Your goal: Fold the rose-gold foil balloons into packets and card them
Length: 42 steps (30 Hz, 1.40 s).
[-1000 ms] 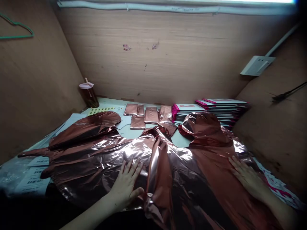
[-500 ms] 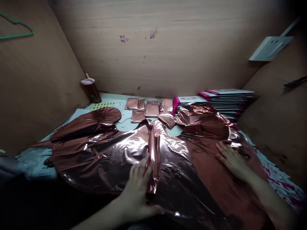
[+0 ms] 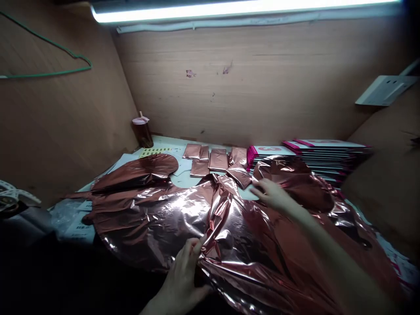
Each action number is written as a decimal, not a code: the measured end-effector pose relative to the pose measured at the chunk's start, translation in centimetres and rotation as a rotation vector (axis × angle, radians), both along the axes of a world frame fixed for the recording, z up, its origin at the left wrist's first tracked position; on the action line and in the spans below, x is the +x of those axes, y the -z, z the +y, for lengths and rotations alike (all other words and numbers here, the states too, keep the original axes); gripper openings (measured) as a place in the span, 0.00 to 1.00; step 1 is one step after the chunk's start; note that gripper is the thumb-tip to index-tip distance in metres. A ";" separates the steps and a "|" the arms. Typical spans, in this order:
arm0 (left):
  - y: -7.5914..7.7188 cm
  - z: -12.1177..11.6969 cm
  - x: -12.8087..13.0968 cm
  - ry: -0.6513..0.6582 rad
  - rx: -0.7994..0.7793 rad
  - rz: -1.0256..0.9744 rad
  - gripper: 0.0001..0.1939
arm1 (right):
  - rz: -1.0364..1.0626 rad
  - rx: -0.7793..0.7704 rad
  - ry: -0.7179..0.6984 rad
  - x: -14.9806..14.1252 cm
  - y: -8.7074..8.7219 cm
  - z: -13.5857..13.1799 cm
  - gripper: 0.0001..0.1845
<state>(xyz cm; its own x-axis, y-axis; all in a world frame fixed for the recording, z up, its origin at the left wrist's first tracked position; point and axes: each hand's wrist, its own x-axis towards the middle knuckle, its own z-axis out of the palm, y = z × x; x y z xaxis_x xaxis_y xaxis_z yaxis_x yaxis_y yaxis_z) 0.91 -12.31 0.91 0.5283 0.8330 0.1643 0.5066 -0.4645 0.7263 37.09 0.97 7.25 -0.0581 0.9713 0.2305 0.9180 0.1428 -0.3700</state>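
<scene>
A: Where does the foil sheet (image 3: pixel 157 218) lie?
B: Under both hands, its long axis running left to right across the surface (image 3: pixel 183 180); a gathered ridge (image 3: pixel 218 214) crosses it, near edge to far.
A: Which hand is nearer that ridge?
B: The left hand (image 3: pixel 185 269), fingers bent at its near end, thumb apart; the right hand (image 3: pixel 267 192) is at the far edge, right of the ridge, fingers slightly spread; whether either grips foil, I cannot tell.
</scene>
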 end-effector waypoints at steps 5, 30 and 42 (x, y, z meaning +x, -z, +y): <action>0.4 0.3 0.3 0.053 0.008 -0.120 0.47 | 0.192 -0.111 0.000 -11.5 1.9 10.0 0.22; -1.0 4.1 0.9 -0.136 -0.990 -0.399 0.28 | -0.129 -0.106 -0.064 -4.6 9.3 -14.9 0.32; -13.7 9.7 11.9 0.120 -1.288 -0.522 0.06 | -0.140 0.398 0.245 -9.7 2.7 -21.6 0.37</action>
<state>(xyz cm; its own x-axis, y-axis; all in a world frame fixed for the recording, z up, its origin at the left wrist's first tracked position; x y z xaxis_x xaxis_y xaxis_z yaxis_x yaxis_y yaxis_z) 12.78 -2.61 14.58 0.7221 0.5019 -0.4760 0.0529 0.6460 0.7615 27.42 -20.60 4.60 0.1037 0.7985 0.5930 0.9794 0.0220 -0.2009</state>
